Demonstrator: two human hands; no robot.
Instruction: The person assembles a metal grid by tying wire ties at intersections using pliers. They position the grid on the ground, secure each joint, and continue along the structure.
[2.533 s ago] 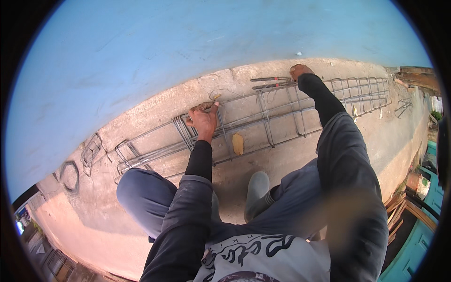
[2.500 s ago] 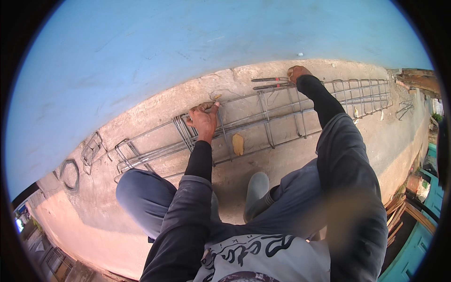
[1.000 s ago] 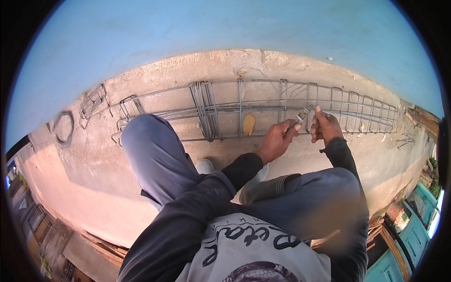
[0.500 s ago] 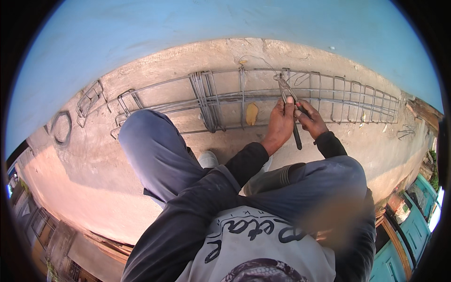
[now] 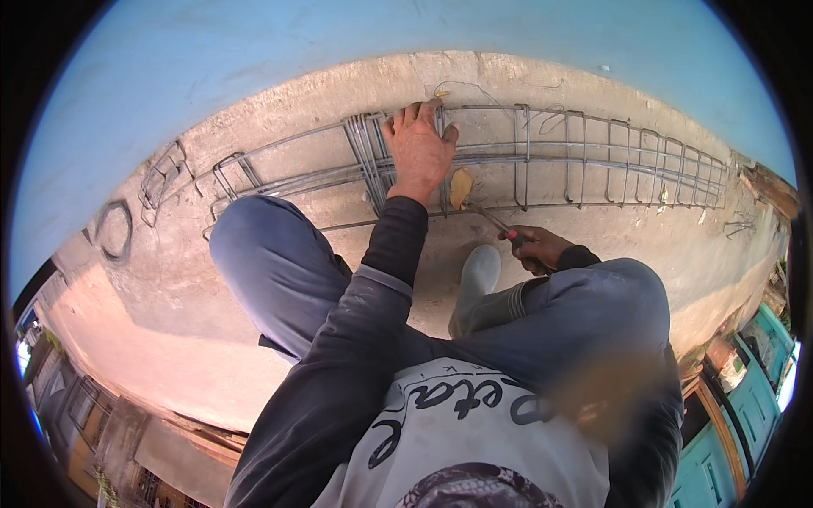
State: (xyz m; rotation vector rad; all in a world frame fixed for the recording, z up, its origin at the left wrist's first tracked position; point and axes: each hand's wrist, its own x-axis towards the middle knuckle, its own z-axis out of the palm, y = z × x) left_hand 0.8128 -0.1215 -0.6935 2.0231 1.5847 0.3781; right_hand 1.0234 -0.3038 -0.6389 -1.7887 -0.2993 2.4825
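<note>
A long cage of grey steel rebar [image 5: 542,159] with square stirrups lies across the ground before me. My left hand [image 5: 421,151] reaches over it, fingers curled at the far bar and thumb apart, on either side of a single stirrup [image 5: 443,196]. Just left of that hand stands a bundle of stirrups [image 5: 362,157] pressed close together. Low over my right knee, my right hand [image 5: 540,249] is closed round the dark, red-marked handles of pincers [image 5: 489,217]. Their metal head points left toward a yellow-brown leaf [image 5: 460,187] beside the near bar.
Loose bent stirrups [image 5: 161,184] and a coil of wire [image 5: 113,230] lie at the left. Thin wire [image 5: 464,84] trails past the far bar, below a blue wall [image 5: 406,25]. My boot [image 5: 480,273] stands close to the cage. Wood pieces [image 5: 769,190] are at the far right.
My left hand has left the pincers and moved left to the stirrup. My right hand has drawn the pincers back toward me, away from the far bar.
</note>
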